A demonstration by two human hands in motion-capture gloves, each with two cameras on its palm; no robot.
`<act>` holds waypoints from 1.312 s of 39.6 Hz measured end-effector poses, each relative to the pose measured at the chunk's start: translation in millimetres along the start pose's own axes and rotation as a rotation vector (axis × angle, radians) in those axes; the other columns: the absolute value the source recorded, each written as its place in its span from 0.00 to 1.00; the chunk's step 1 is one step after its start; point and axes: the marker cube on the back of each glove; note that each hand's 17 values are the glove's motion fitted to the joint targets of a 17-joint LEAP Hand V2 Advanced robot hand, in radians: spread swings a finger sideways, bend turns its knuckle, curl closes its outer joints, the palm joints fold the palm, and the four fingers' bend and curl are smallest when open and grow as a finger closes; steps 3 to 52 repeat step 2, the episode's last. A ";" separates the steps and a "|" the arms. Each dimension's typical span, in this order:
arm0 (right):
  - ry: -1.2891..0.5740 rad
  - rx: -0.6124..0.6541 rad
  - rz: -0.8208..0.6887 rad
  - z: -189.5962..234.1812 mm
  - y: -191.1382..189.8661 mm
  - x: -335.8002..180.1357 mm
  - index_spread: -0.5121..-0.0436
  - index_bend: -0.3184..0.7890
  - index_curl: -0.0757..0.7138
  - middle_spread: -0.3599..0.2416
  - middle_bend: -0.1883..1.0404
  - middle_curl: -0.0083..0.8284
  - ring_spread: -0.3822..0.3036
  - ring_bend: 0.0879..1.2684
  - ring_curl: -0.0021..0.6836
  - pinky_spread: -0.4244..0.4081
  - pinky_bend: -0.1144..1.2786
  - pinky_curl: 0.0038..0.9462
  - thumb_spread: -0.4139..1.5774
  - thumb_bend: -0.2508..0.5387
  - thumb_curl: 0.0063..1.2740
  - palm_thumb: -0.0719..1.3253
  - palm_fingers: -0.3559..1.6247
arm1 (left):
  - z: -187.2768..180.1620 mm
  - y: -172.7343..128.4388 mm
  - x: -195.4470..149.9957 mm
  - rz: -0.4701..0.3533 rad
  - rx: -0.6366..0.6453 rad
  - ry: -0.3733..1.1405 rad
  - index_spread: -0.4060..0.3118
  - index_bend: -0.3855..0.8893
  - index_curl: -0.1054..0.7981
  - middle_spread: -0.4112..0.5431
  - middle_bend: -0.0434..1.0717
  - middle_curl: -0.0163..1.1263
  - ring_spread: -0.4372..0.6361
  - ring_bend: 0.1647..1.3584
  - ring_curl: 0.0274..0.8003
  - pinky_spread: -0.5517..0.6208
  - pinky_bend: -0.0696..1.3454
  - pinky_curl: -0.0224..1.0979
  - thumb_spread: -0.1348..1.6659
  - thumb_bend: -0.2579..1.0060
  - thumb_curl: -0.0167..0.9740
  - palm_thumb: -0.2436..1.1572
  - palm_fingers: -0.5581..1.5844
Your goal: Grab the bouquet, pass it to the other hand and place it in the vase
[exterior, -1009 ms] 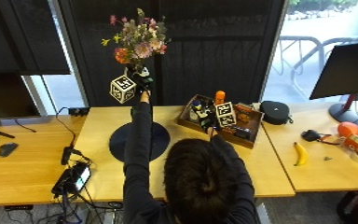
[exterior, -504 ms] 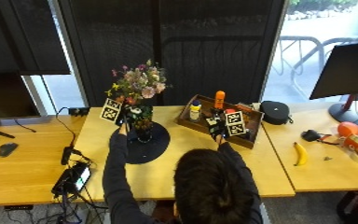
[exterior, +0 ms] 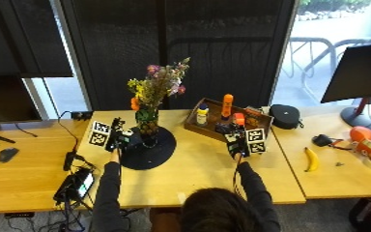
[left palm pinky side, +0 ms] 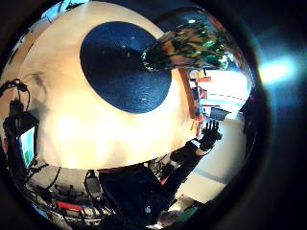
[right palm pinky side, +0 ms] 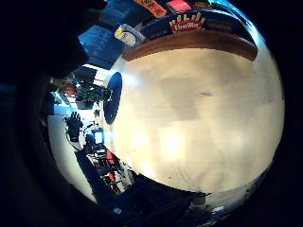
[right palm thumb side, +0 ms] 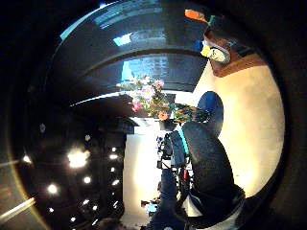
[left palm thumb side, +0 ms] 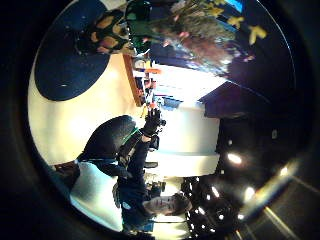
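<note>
Bouquet (exterior: pixel 156 83) standing upright in the vase (exterior: pixel 148 122), stems down inside, blooms of yellow, pink, purple and orange fanned above the rim. Vase set on a round dark mat (exterior: pixel 148 149) on the wooden table (exterior: pixel 198 169). Left hand (exterior: pixel 117 139) just beside the vase on the person's left, over the mat's edge, apart from the glass as far as can be told; fingers not readable from above, nor in its own palm views, so cannot tell open or closed. Left palm views looking across the mat (left palm pinky side: pixel 122 72) at the mottled green and orange vase (left palm pinky side: pixel 187 45) close by, flowers (left palm thumb side: pixel 200 30) overhead. Right hand (exterior: pixel 239 141) well apart from the vase, raised over bare tabletop just in front of a wooden tray (exterior: pixel 227 118) holding bottles; holding nothing; seen from the left palm views with fingers spread (left palm pinky side: pixel 209 132), open. Banana (exterior: pixel 311 159) lying farther to the right on the table. Black pouch (exterior: pixel 284 116) beyond the tray.
</note>
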 end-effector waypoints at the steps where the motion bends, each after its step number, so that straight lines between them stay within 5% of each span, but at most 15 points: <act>1: 0.047 0.031 0.038 -2.4 -1.9 4.4 0.29 0.43 0.47 0.36 0.31 0.42 0.47 0.18 0.44 0.68 0.26 0.35 0.77 0.29 0.27 0.49 0.37 | -2.6 5.3 1.8 -0.051 -0.035 0.025 0.78 0.35 0.41 0.78 0.18 0.28 0.83 0.27 0.35 0.87 0.28 0.33 0.57 0.18 0.45 0.47 0.16; 52: 0.117 0.077 0.080 -5.7 -4.7 10.3 0.30 0.43 0.47 0.36 0.31 0.42 0.47 0.17 0.44 0.68 0.26 0.35 0.77 0.29 0.27 0.49 0.38 | -5.5 8.7 3.4 -0.069 -0.053 0.041 0.78 0.35 0.40 0.79 0.19 0.28 0.83 0.27 0.35 0.87 0.28 0.32 0.57 0.17 0.44 0.47 0.17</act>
